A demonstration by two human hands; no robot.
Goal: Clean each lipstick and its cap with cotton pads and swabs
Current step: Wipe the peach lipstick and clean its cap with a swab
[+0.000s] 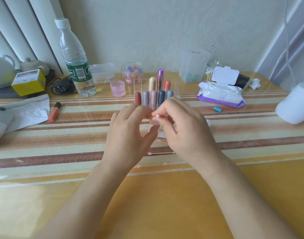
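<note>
Near the far edge of the striped yellow-and-brown bench [61, 140] stands a clear acrylic grid organiser [139, 82] of rounded pastel lipsticks [154, 97]. Just before it the left hand [128, 135] grips a small pale-mauve lipstick cap [154, 121]. The right hand [187, 131] pinches a white-tipped cotton swab [157, 116], its tip at the cap.

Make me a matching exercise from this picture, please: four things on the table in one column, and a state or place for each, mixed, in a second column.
Things:
1. bottle
2. wipes pack
3. clip
4. loose lipstick

States or places:
A. lid flipped open
B. lying flat on the left
C. upright, capped
D. blue, lying on the right

Pairs: 1-C; 2-A; 3-D; 4-B
</note>
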